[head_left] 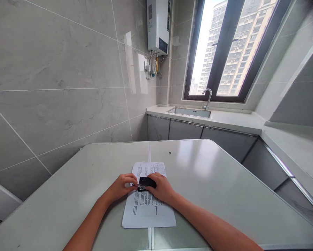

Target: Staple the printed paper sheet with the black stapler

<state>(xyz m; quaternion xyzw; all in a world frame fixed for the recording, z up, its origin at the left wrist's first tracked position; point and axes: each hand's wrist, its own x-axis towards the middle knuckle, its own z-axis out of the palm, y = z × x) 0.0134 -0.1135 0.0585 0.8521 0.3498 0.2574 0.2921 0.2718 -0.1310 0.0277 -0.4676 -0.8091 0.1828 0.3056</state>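
A black stapler (pixel 147 182) lies over the printed sheets of paper (pixel 149 218) in the middle of the table. My right hand (pixel 160 187) is closed around its right end, fingers on top and thumb below. Some silvery metal shows between the stapler's upper and lower parts, which stand apart at the left. There my left hand (pixel 124 184) pinches with thumb and fingertips, right at the stapler's left end. Whatever small thing sits between those fingertips is too small to make out. The paper lies flat beneath both hands, its text lines running along its length.
A tiny dark bit (pixel 169 153) lies on the white table (pixel 198 202) beyond the paper. A seam runs down the tabletop under the sheets. Past the far edge are a counter (pixel 229 118) with a sink (pixel 190 112), a tap (pixel 208 97) and a wall-mounted water heater (pixel 158 26).
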